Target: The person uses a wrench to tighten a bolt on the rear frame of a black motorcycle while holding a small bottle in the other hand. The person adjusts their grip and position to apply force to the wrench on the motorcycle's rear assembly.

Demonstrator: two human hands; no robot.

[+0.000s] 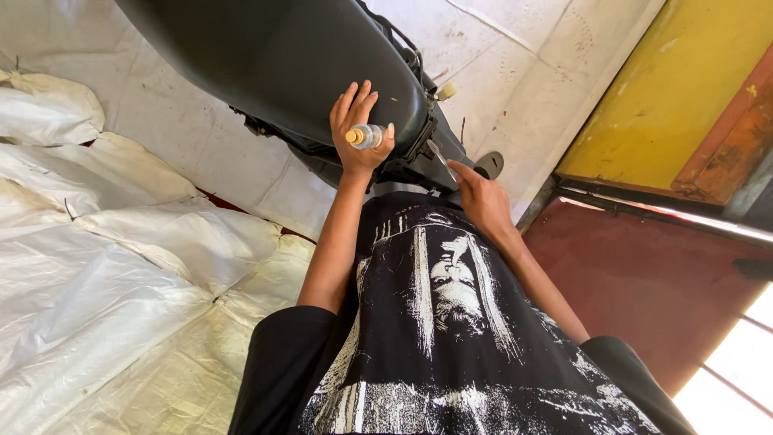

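Two hands in play. My left hand [360, 129] has a small clear bottle [367, 136] with a yellow cap [353, 137] pinned under the thumb, while the fingers lie flat on the rear of the black motorcycle seat [282, 56]. So the bottle sits on the seat's tail end, right in front of my chest.

Handling, by my read: small plastic bottle, light, fairly stiff, smooth wall, so likely slippery if oily. Best grip is around the body, mid-length, not by the cap. Not fragile, but it would roll off the curved seat if freed.

Orientation: the bottle lies on its side, long axis roughly left-right in the view, cap toward my left, base toward the thumb side.

My right hand [481, 197] is lower, just beside the seat's tail, with its fingers curled and index finger stretched toward a thin silvery metal part [439, 159] under the seat edge. Can't tell whether it actually pinches anything.

Further out: dark bike frame parts [266, 127] below the seat, white woven sheeting [97, 242] on the floor to my left, yellow door panel [684, 72] and red panel [644, 282] to my right.
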